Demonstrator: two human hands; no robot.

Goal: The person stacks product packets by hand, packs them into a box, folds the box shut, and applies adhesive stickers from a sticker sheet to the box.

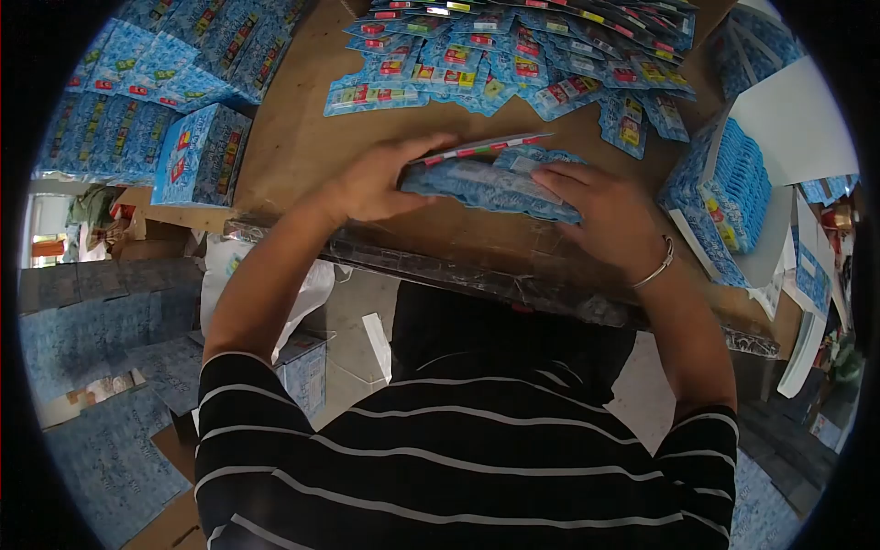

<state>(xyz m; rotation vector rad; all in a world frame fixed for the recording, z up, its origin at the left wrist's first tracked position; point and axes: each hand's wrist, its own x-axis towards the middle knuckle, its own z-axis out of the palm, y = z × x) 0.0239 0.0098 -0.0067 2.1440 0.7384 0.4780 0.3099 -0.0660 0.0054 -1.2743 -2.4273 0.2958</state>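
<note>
In the head view, the left hand [374, 186] and the right hand [600, 209] hold between them a thin bundle of blue, wavy-edged printed cards [490, 190] just above the near part of the brown, flat surface [280, 137]. The left hand pinches the bundle's left end, its thumb on the near side and its fingers along the far side; the right hand is curved over the right end, fingers lying on the top card. Gripping both ends probably keeps the loose cards from sliding apart. One card tilts away from the others at the top; how many there are I cannot tell.

Beyond the hands lies a broad, overlapping spread of blue cards with red and yellow packs [513, 69], seemingly left there to be in reach of either hand while the space before the body serves for handling. Right of the right hand stands an open blue-and-white cardboard box [689, 197], tilted, a close row of blue scalloped cards [744, 174] inside; the row's tightness likely keeps them upright. Left of the left hand, a blue printed carton [188, 160] stands near the surface's edge, apart from the bundle.
</note>
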